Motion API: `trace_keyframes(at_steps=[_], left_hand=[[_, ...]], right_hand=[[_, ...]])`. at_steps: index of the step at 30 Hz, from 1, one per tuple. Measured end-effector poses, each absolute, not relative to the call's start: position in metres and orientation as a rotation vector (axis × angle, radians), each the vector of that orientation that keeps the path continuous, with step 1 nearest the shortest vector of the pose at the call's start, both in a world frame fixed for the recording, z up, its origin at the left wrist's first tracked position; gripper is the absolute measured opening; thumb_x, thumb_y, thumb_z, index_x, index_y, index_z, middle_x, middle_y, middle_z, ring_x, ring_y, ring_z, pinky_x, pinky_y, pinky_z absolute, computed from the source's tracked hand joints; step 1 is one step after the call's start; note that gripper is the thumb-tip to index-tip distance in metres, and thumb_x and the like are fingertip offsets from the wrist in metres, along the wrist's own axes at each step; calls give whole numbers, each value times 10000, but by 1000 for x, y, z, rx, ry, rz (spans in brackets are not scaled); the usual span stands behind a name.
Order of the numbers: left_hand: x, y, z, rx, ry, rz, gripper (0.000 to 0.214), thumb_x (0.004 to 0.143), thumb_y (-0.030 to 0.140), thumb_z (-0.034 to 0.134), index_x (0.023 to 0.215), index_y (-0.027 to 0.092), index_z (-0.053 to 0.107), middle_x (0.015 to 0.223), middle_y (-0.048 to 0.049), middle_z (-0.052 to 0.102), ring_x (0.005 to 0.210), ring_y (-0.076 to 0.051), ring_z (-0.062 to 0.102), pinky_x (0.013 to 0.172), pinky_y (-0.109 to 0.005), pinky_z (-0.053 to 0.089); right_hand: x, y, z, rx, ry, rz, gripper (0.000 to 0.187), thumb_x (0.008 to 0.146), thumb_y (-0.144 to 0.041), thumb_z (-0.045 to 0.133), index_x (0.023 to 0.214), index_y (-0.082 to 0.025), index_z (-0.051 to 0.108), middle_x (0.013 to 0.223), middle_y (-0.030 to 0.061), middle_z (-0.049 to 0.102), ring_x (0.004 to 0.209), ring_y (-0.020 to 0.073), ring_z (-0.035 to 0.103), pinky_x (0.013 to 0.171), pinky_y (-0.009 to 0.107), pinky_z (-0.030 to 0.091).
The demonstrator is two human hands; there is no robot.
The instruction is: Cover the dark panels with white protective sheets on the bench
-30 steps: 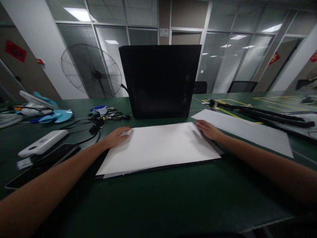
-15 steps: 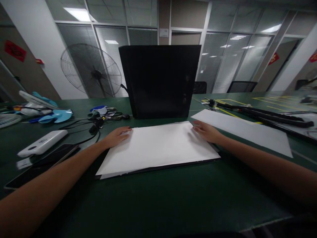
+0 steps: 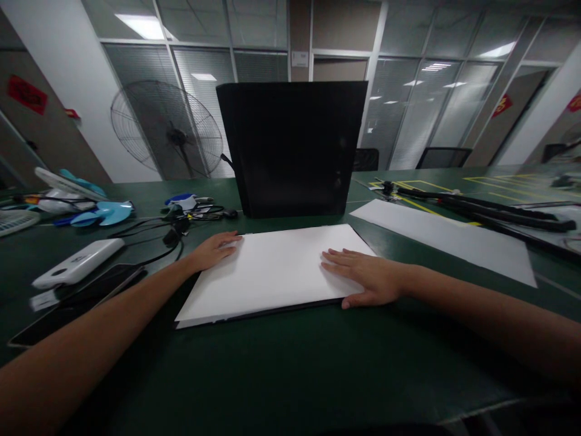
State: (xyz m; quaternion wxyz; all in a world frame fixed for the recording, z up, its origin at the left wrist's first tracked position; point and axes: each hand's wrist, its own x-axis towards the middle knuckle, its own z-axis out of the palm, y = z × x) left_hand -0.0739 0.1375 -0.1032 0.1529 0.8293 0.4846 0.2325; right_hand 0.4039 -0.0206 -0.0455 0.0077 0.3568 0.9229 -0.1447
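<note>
A white sheet [image 3: 267, 272] lies on a thin dark panel whose edge shows along the front [image 3: 281, 310], on the green table [image 3: 290, 369]. My left hand [image 3: 213, 249] rests on the sheet's far left corner, fingers stretched out flat. My right hand [image 3: 363, 277] lies palm down on the sheet's right part, fingers spread and pointing left, thumb at the front edge. Neither hand holds anything.
A black upright box [image 3: 293, 148] stands just behind the sheet. A second white sheet [image 3: 445, 239] lies at the right, with black cable sleeves [image 3: 490, 212] beyond. At the left are a white power bank [image 3: 79, 261], a dark phone [image 3: 77, 303], cables [image 3: 172, 233], blue fan blades [image 3: 102, 213]. A floor fan [image 3: 167, 130] stands behind.
My right hand has moved from the sheet's far right corner toward me and left, and now lies flat on the sheet. My left hand has stayed in place.
</note>
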Motion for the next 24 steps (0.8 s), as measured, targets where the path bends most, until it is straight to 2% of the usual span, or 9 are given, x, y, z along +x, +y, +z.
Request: trace_keyframes(at_steps=[8, 11, 17, 24], left_hand=[[-66, 130, -97, 2354, 1381, 692, 833, 788, 861, 575, 1317, 237, 736, 1580, -126, 555, 1461, -361, 511, 1252, -510, 338], [-66, 131, -97, 2354, 1381, 692, 816, 796, 855, 579, 1313, 244, 740, 1575, -120, 562, 1456, -361, 518, 1244, -502, 353], [-66, 134, -98, 2322, 1372, 708, 886, 747, 906, 585, 1294, 229, 750, 1570, -137, 565, 1441, -365, 536, 1234, -494, 370], [-60, 130, -94, 2301, 1397, 716, 952, 703, 949, 575, 1270, 209, 768, 1550, -146, 583, 1414, -392, 559, 1209, -483, 405]], right_hand=[[406, -26, -38, 1139, 2880, -405, 971, 899, -744, 626, 1665, -217, 344, 1712, 143, 275, 1575, 369, 279, 1290, 589, 221], [406, -27, -36, 1141, 2860, -359, 970, 901, -764, 602, 1669, -233, 337, 1715, 134, 278, 1572, 370, 287, 1284, 598, 223], [402, -29, -39, 1100, 2881, -306, 963, 931, -748, 560, 1678, -194, 307, 1713, 172, 264, 1569, 387, 287, 1270, 632, 219], [405, -26, -44, 1085, 2920, -288, 916, 945, -725, 562, 1687, -264, 285, 1723, 155, 254, 1571, 392, 279, 1259, 660, 202]])
